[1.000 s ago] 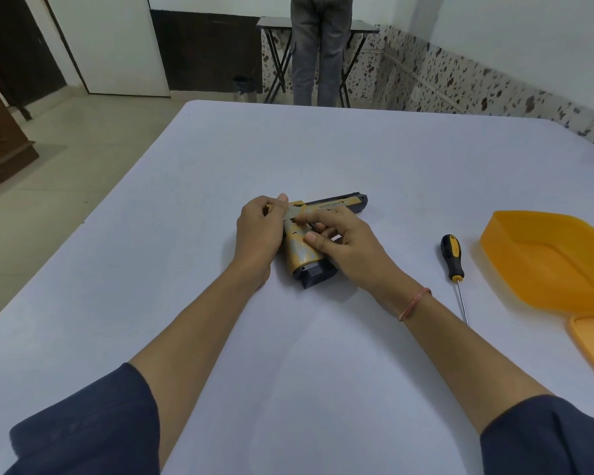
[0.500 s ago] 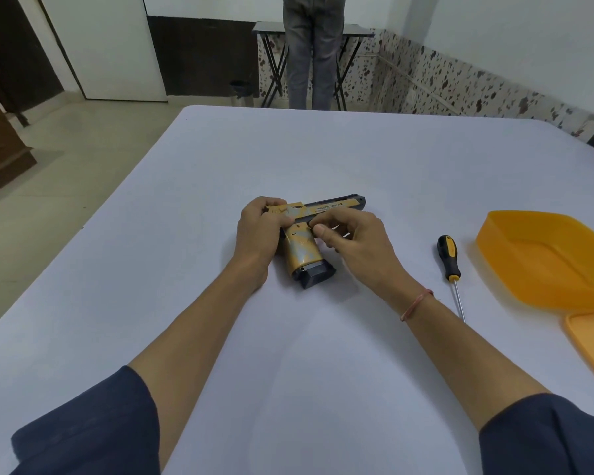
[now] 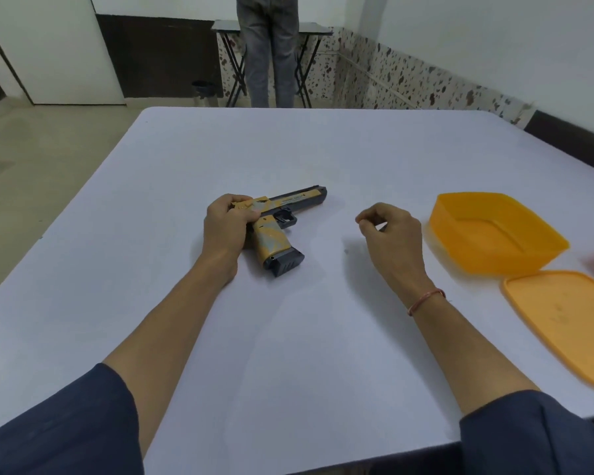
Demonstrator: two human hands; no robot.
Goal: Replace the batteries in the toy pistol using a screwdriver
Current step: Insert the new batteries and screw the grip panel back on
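Early step, likely: toy pistol [image 3: 275, 241] steadied.
Left hand [image 3: 225, 228] grips its rear; right hand [image 3: 391, 231] hovers apart, fingertips [image 3: 360, 221] pinched, contents unclear. Next needs the screwdriver, not in view.

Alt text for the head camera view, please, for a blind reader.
A left hand grips a yellow toy pistol lying on a white table; the right hand hovers beside it, fingertips pinched. An orange tub and lid sit right.
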